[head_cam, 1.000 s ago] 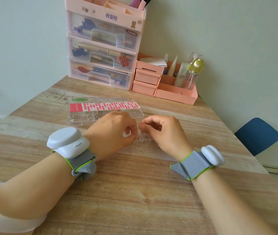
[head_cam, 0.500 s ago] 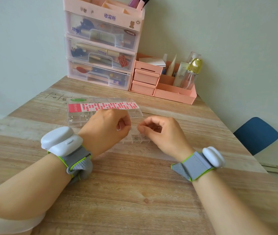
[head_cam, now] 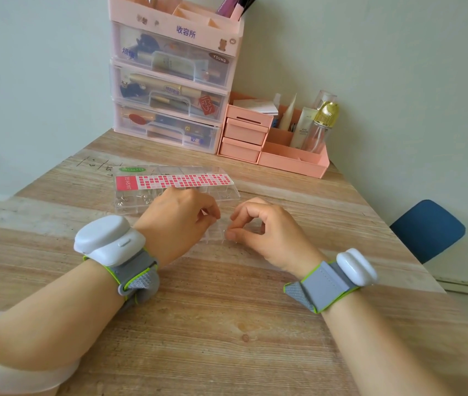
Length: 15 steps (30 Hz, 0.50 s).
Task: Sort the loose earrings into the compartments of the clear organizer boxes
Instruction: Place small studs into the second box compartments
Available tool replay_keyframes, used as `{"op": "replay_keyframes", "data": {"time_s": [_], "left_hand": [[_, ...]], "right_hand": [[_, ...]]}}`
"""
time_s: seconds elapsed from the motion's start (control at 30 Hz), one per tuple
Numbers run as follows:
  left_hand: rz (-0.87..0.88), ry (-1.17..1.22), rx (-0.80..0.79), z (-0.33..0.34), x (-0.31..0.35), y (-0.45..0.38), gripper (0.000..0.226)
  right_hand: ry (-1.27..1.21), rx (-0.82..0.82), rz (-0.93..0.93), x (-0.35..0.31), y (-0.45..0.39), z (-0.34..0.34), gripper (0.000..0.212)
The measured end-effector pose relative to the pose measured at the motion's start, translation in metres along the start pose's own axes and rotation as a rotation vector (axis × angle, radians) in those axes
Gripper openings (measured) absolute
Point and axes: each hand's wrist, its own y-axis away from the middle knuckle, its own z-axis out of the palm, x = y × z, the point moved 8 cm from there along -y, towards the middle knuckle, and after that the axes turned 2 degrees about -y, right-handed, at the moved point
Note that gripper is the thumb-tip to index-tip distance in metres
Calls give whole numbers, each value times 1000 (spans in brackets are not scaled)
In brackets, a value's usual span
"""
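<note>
Where fingers curl, organizer box (head_cam: 212, 232) between hands.

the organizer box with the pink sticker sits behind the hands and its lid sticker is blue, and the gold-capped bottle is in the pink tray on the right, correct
Not quite: the head view shows the sticker on the organizer box is pink and red, not blue. It does sit behind the hands, and the gold-capped bottle is in the pink tray on the right.

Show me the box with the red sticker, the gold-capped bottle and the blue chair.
Box with the red sticker (head_cam: 175, 181): head view, on its lid.
Gold-capped bottle (head_cam: 327, 114): head view, on its cap.
Blue chair (head_cam: 427, 228): head view, on its seat.
</note>
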Motion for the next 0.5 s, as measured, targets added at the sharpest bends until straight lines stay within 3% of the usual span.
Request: {"op": "replay_keyframes", "data": {"time_s": [0.13, 0.3, 0.4, 0.5], "left_hand": [[10, -1, 19, 0, 1, -1, 18], [-1, -141, 243, -33, -4, -4, 22], [-181, -268, 157, -43, -31, -12, 37], [-318, -345, -42, -35, -64, -16, 59]], "right_hand": [[11, 26, -19, -1, 2, -1, 11], [2, 185, -14, 1, 7, -16, 9], [39, 294, 46, 11, 10, -28, 8], [122, 242, 164, 25, 9, -23, 7]]}}
